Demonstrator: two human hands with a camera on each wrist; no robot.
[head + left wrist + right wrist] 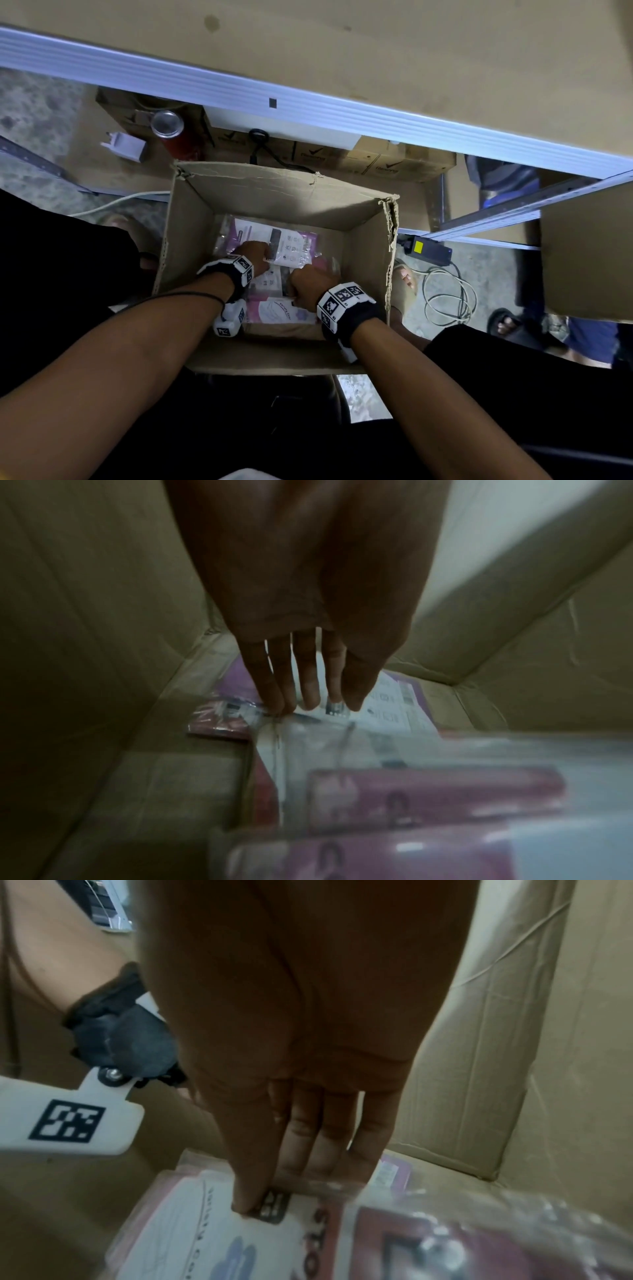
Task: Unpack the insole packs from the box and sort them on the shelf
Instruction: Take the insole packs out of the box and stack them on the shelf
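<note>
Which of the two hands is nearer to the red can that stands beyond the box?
Left. The left hand is down in the box toward its far left side, below the red can. The right hand lies farther back and to the right.

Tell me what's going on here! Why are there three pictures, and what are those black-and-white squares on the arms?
No robot here: a person wears three cameras. The big picture comes from one on the head, looking down. The other two come from cameras strapped to each wrist, looking along the fingers. The white wristband blocks with black-and-white square patterns are part of the camera straps.

Both hands reach into an open brown cardboard box on the floor. Inside lie pink-and-white insole packs in clear plastic. The left hand touches the packs with straight fingers. The right hand pinches a pack's edge between thumb and fingers.

Above the box is a shelf with a pale metal edge.
</note>
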